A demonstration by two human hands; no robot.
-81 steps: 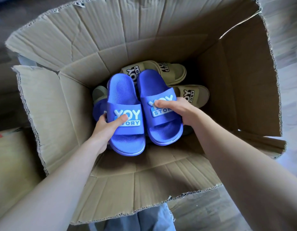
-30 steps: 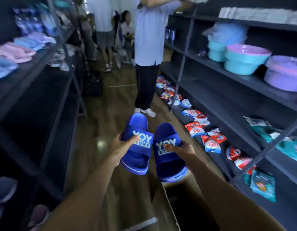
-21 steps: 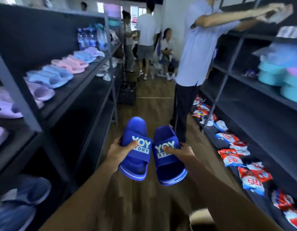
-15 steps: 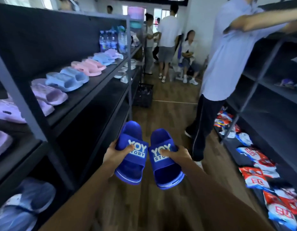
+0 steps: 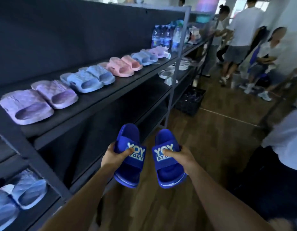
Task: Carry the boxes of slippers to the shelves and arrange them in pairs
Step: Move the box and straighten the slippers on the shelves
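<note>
A tall dark metal shelving unit (image 5: 131, 82) is running along the left side of a brown wood-plank floor (image 5: 219, 130), where several people (image 5: 241, 30) are standing at the far end beyond a black plastic crate (image 5: 189, 101). On the upper shelf, quilted foam slippers are lying in pairs side by side: a lilac pair (image 5: 37, 102), a pale blue pair (image 5: 89, 78) and a pink pair (image 5: 123, 66), with wrapped water bottles (image 5: 162, 38) farther along. In the aisle, beside the lower shelves and above the floor, the left grip (image 5: 114, 155) is clasping the left royal-blue rubber slide (image 5: 127, 135), lettered "YOY STORY", thumb lying across its strap. The right grip (image 5: 182, 157) is clasping the right royal-blue rubber slide (image 5: 167, 137) likewise. The two slides are being held slightly apart.
</note>
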